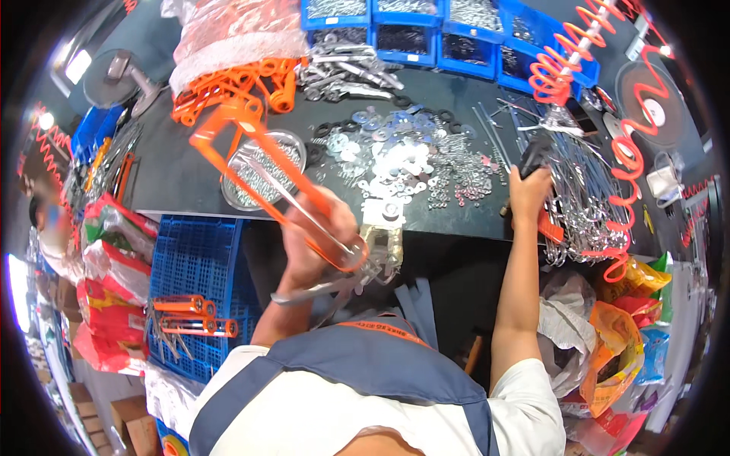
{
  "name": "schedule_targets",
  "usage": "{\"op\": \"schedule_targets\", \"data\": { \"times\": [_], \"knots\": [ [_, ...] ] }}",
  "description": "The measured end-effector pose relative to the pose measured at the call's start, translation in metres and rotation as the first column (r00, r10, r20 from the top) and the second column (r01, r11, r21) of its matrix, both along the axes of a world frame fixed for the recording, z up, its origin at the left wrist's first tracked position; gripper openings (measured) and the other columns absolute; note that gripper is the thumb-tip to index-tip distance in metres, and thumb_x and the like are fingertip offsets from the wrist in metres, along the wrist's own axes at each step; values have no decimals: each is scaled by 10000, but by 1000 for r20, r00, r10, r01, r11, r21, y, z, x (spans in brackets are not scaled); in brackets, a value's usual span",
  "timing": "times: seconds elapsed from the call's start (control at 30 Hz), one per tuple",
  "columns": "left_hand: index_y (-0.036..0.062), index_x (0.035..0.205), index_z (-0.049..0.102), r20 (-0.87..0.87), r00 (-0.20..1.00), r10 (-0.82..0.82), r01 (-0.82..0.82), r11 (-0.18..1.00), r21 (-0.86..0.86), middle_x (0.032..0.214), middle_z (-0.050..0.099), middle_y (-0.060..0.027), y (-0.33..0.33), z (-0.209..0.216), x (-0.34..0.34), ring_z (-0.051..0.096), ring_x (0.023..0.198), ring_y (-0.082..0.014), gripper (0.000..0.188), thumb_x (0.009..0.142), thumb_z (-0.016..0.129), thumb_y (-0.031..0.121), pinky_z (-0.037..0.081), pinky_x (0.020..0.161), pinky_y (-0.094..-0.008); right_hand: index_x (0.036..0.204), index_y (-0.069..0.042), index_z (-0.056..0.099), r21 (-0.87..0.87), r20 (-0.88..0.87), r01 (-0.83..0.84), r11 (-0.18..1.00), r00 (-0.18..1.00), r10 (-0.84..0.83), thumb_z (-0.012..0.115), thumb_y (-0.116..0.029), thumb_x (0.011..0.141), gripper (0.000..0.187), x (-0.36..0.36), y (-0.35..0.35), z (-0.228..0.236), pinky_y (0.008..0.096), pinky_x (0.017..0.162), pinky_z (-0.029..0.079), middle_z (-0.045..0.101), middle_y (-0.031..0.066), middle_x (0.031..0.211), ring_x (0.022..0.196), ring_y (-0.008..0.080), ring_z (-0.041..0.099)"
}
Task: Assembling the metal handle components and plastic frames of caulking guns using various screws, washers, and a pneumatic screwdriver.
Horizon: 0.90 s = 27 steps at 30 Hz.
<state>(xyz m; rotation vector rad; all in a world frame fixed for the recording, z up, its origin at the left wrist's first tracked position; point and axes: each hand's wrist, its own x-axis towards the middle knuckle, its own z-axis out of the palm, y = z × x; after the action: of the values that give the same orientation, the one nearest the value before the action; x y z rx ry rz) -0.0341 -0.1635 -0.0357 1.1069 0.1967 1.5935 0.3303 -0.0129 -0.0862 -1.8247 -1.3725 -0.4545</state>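
Note:
My left hand (315, 235) is closed around an orange caulking gun frame (228, 156), raised at a tilt over the table's near edge and somewhat blurred. A thin metal rod runs along inside the frame, and silver levers (334, 287) stick out below the hand. Just right of it, a metal fixture (385, 235) sits at the table edge. Farther right, my right hand (530, 194) is wrapped around a black hand tool (537, 154), whose lower end is hidden. An orange piece (550, 228) shows beside that wrist; whether it belongs to the tool I cannot tell.
Loose washers and nuts (399, 156) cover the middle of the table. A round tray (263, 199) of small parts stands left, near piled orange frames (236, 87). Blue bins (403, 42) line the back. Metal rods (582, 190) and a red coiled hose (625, 152) lie right; a blue crate (194, 262) stands lower left.

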Motion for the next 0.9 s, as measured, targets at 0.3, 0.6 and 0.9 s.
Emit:
{"op": "schedule_targets", "data": {
  "times": [0.3, 0.6, 0.9],
  "knots": [
    [29, 1024, 496, 344, 930, 129, 10, 928, -373, 751, 440, -45, 14, -14, -6, 421, 645, -130, 661, 897, 327, 655, 377, 609, -263, 1329, 76, 344, -210, -192, -970, 125, 166, 967, 683, -270, 756, 750, -172, -185, 29, 470, 1042, 327, 358, 283, 1365, 1239, 417, 398],
    [45, 1044, 510, 601, 794, 95, 177, 909, -377, 727, 453, -29, 11, -12, 0, 412, 597, -113, 655, 892, 334, 658, 367, 577, -259, 1361, 99, 223, 251, -353, -957, 146, 49, 934, 431, -405, 936, 692, -187, -188, -12, 457, 1012, 365, 344, 312, 1368, 1223, 407, 440],
    [45, 1083, 454, 119, 990, 72, -65, 996, -59, 757, 469, -36, -25, 4, -85, 420, 625, -130, 550, 861, 526, 543, 356, 586, -267, 1329, 12, 350, 501, -846, -830, 246, -529, -62, 536, -114, 897, 488, -266, -201, 16, 355, 964, 426, 498, 158, 1272, 1152, 253, 522]
  ]
}}
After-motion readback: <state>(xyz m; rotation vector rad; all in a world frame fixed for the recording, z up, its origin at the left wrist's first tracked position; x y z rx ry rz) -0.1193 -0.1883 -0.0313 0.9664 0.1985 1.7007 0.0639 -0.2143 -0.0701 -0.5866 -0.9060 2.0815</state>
